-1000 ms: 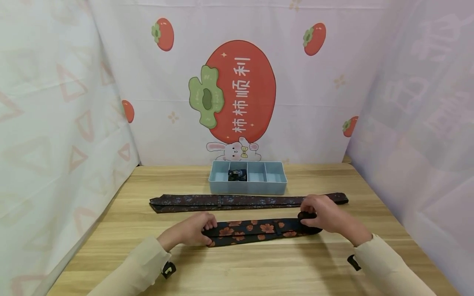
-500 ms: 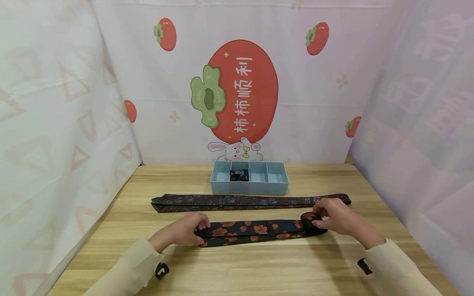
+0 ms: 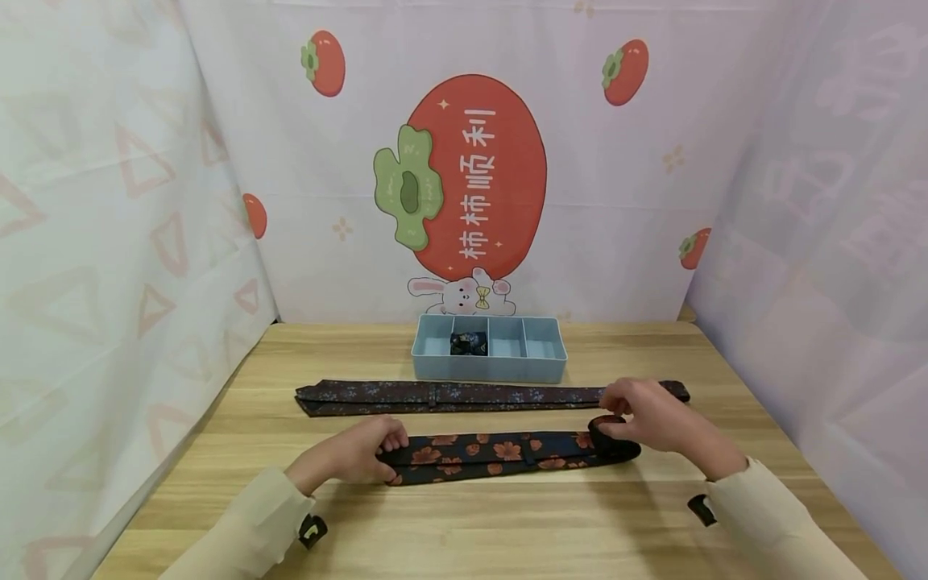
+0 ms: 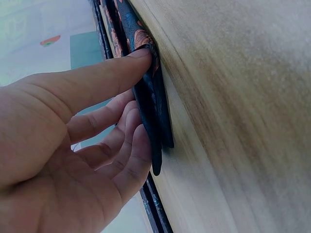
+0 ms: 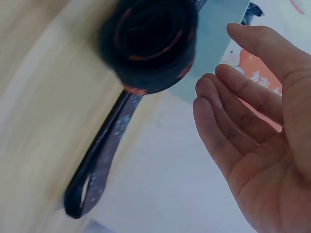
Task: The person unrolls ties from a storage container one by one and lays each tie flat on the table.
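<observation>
A dark necktie [image 3: 507, 451] with orange flowers lies lengthwise on the table, its right end wound into a roll [image 5: 150, 43]. At the left end, my left hand [image 3: 355, 455] pinches the tie between thumb and fingers; the left wrist view shows the thumb [image 4: 138, 59] on its edge. My right hand [image 3: 648, 415] is beside the roll. In the right wrist view its loosely bent fingers [image 5: 233, 111] are apart from the roll and hold nothing. Behind lies a second necktie [image 3: 493, 395], dark brown with blue flowers, partly hidden by my right hand.
A light blue box [image 3: 489, 368] with several compartments stands at the back of the wooden table [image 3: 464, 532]. A dark patterned roll [image 3: 469, 343] sits in its second compartment from the left. Printed cloth [image 3: 580, 201] hangs behind and along both sides.
My left hand and the tie's left end have shifted a little left. My right hand moved right with the roll, then rose off it slightly, its fingers loosening.
</observation>
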Tool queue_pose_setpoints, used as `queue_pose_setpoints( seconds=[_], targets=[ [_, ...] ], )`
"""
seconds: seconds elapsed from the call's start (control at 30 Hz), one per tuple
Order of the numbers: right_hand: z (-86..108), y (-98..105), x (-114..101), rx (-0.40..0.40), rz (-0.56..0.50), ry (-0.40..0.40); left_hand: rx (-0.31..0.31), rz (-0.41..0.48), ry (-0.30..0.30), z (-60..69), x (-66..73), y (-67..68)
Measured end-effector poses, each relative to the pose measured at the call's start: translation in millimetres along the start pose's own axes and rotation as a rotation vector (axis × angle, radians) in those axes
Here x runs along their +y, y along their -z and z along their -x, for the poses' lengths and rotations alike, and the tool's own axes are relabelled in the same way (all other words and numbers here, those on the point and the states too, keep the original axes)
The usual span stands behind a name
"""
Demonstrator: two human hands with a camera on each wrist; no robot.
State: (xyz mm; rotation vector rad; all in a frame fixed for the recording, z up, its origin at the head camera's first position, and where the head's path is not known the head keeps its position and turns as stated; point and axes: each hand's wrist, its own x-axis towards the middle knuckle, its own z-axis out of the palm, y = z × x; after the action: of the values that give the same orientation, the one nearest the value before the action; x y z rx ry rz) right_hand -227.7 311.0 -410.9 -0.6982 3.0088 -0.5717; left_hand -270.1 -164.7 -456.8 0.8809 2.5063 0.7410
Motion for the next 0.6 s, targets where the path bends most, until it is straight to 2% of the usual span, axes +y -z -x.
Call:
queue_pose_setpoints(
  seconds=[0.23,0.37,0.6],
  targets=[
    [-8.5,-6,-6,-0.05,-0.046,0.047,0.007,-0.007,0.003,2.4,0.0,1.4],
    [-8.4,-14,-4,-0.008,-0.013,0.058,0.01,0.001,0.003,6.2,-1.7,2.8],
    [-5.5,-21,-3,0.044,0.034,0.011,0.021,-0.011,-0.007,15.1,-10.8,5.6]
  ],
)
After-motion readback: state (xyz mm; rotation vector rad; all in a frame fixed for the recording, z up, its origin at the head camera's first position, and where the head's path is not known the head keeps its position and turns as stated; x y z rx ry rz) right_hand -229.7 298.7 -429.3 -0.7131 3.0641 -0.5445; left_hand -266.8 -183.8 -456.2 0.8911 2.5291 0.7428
